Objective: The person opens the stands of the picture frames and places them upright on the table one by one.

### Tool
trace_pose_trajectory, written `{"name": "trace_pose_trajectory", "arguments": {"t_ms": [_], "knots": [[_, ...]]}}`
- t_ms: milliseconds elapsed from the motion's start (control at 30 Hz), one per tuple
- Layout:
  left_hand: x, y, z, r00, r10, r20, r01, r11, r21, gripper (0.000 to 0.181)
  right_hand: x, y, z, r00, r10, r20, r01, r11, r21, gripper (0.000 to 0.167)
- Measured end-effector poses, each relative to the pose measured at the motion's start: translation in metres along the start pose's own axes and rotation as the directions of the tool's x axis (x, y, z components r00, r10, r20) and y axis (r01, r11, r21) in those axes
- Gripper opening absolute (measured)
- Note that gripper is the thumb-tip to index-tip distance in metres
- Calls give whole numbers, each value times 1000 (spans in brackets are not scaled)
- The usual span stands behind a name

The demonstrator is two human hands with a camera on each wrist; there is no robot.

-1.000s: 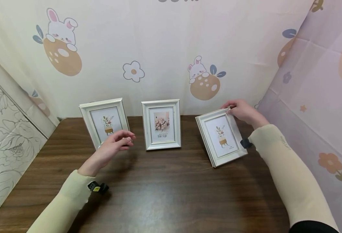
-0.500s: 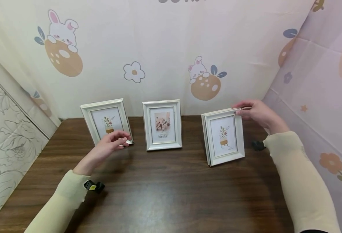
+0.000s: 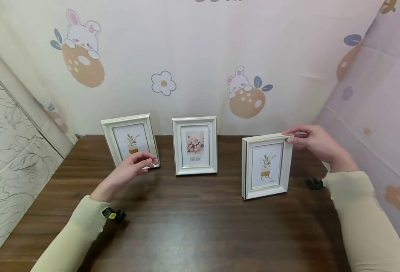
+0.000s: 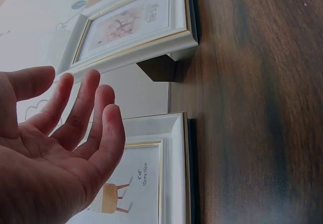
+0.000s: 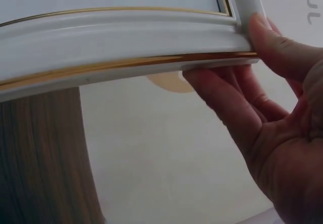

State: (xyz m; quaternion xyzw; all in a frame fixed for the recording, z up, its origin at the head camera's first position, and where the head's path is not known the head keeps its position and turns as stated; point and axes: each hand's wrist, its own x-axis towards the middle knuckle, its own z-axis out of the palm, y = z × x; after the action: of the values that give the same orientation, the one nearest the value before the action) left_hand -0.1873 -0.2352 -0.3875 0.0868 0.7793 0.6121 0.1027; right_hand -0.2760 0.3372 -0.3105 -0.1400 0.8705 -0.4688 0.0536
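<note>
In the head view, three white picture frames line the table. My right hand [image 3: 322,144] pinches the top right corner of the right picture frame [image 3: 267,166], which shows a plant drawing. The right wrist view has the thumb on that frame's front [image 5: 126,40] and fingers behind its edge. My left hand [image 3: 126,170] hovers before the left picture frame [image 3: 131,135], fingers loosely bent and holding nothing. It hides that frame's lower part in the head view. Between them stands the middle picture frame [image 3: 195,145] with a flower photo; its dark rear support [image 4: 159,68] shows in the left wrist view.
The brown wooden table [image 3: 186,226] stretches in front of the frames. A pale curtain [image 3: 200,49] printed with rabbits hangs behind it. More printed cloth [image 3: 366,109] hangs along the right side, with flower-patterned cloth [image 3: 13,151] at the left.
My right hand has turned the right picture frame from leaning to nearly upright and shifted it to the right and slightly nearer. The left hand stays about where it was. The head view has shifted a little.
</note>
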Motion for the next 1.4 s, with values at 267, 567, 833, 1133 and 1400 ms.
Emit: {"name": "trace_pose_trajectory", "arguments": {"t_ms": [267, 567, 833, 1133, 1400], "knots": [[3, 10, 7, 999, 18, 34, -18, 1000, -8, 31, -11, -8, 3, 993, -90, -70, 94, 994, 50, 24], [6, 13, 18, 991, 30, 130, -30, 1000, -4, 30, -18, -8, 5, 966, -241, -92, 255, 947, 194, 26], [7, 11, 21, 982, 21, 188, -25, 1000, 16, 37, -23, -5, 7, 941, -323, -100, 338, 882, 329, 29], [6, 7, 32, 953, 37, 302, -53, 998, 44, 33, -31, -4, 7, 927, -361, -106, 364, 793, 489, 29], [8, 4, 45, 931, 31, 364, -64, 995, 80, 33, -29, -3, 12, 894, -439, -92, 390, 660, 642, 34]]}}
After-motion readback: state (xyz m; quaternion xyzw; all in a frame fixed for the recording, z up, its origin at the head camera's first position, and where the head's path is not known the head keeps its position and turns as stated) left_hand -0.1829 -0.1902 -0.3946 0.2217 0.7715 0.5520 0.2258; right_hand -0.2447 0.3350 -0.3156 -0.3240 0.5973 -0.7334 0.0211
